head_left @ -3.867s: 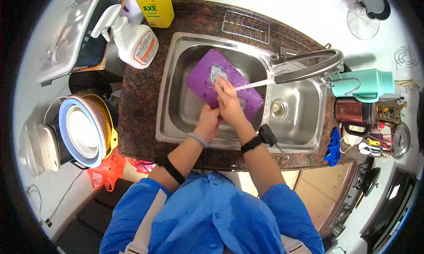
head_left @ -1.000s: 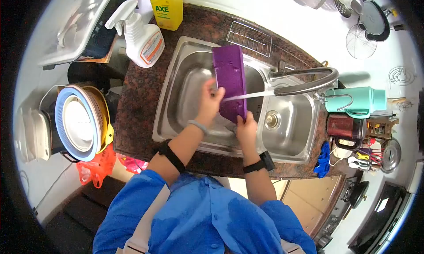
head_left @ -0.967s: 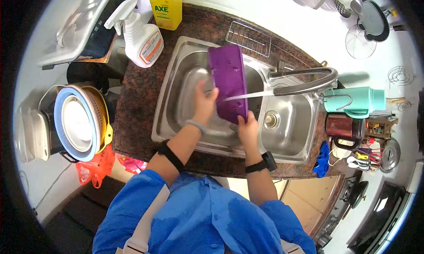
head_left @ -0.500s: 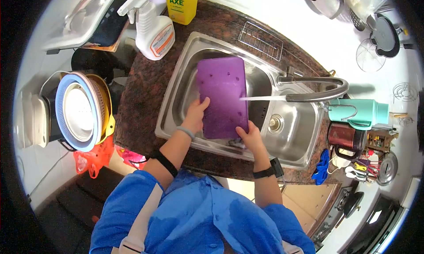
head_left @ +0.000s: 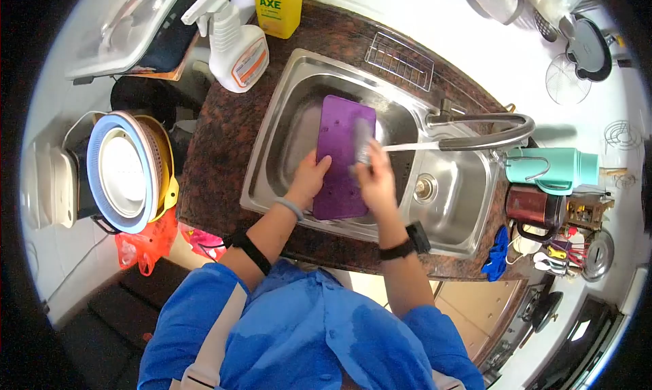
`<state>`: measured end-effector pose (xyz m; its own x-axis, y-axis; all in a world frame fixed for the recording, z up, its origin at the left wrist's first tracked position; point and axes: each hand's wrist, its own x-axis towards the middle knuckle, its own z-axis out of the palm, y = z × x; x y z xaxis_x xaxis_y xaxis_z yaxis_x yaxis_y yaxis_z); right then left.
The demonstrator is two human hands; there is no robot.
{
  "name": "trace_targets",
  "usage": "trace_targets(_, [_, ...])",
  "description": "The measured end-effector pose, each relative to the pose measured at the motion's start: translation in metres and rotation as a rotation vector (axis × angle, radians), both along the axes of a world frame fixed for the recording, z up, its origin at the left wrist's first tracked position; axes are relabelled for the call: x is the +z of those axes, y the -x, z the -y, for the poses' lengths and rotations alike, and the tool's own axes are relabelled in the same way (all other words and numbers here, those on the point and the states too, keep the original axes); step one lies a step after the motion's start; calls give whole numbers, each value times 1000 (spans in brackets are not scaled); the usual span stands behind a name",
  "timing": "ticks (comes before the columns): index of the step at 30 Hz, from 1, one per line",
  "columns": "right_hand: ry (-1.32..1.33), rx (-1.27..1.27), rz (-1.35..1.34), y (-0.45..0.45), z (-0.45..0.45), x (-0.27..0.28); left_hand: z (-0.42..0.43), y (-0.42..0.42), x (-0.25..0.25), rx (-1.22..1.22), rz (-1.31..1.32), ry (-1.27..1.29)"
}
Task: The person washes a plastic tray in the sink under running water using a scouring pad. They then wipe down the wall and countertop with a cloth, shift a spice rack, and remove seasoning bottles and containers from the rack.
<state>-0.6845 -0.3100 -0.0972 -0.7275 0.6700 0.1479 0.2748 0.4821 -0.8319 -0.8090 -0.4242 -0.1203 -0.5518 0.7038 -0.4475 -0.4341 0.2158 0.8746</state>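
A purple rectangular board, wet with dark spots on its face, is tilted over the large sink basin. My left hand grips its left edge, thumb on the face and fingers behind. At the board's right side is my right hand, fingers curled and blurred by motion. A smeared greyish shape shows at its fingertips, over the board; what it is I cannot make out. Water runs from the faucet toward my right hand.
A smaller basin with a drain lies on the right. Behind stand a spray bottle, a yellow AXE bottle and a wire rack. Stacked colanders are at left, a mint flask and blue cloth at right.
My right hand has left the board's lower right corner and moved up, over its right side. The board has shifted slightly right and appears narrower, turned more edge-on.
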Motion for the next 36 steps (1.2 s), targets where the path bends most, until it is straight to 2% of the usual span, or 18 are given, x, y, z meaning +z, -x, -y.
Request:
trace_targets(2, [-37,224,-49,30,9,-3,-5,-6,2,-36,-159,-4])
trace_targets(3, [-4,212,-47,42,12,-9,-8,-9,2,-61,-316,-7])
trace_targets(5, [-272,133,221,49,0,-24,-17,-5,-9,46,-178,-107])
trace_targets(6, [-270,133,218,50,1,-21,-21,4,-21,4,-205,-203])
trace_targets(7, [-242,81,146,51,3,-16,-23,11,0,-41,-231,-298])
trace_targets(9, [-209,24,77,45,11,-10,-20,15,22,-25,-290,-209])
trace_targets(12, [-350,107,-56,16,-4,-33,-28,35,16,72,90,-354])
trace_targets(13, [-225,-11,47,5,-13,-25,-27,33,17,68,92,-353])
trace_targets(16, [-124,-278,-122,7,-44,-4,-41,24,20,105,144,-425])
trace_targets(18, [-280,-330,-22,0,-49,21,-46,15,18,91,174,-430])
trace_targets(21, [181,-448,-205,3,-44,29,-57,9,11,132,230,-442])
trace_targets(25, [-200,-256,-317,10,20,23,-70,-2,26,319,384,-466])
trace_targets(27, [-265,-118,-23,1,47,-8,-69,3,23,299,361,-385])
trace_targets(30, [-446,-71,81,-28,15,-19,-67,-1,26,274,95,-544])
trace_targets(31, [-205,-199,15,-29,5,-30,-67,-4,31,267,28,-596])
trace_targets(32, [26,-341,-87,-30,-6,-39,-70,-8,37,326,228,-495])
trace_targets(33, [-197,-374,95,-30,-8,-21,-73,-10,43,387,422,-391])
trace_targets(36, [-381,-41,-44,-22,26,-9,-76,-12,29,362,358,-425])
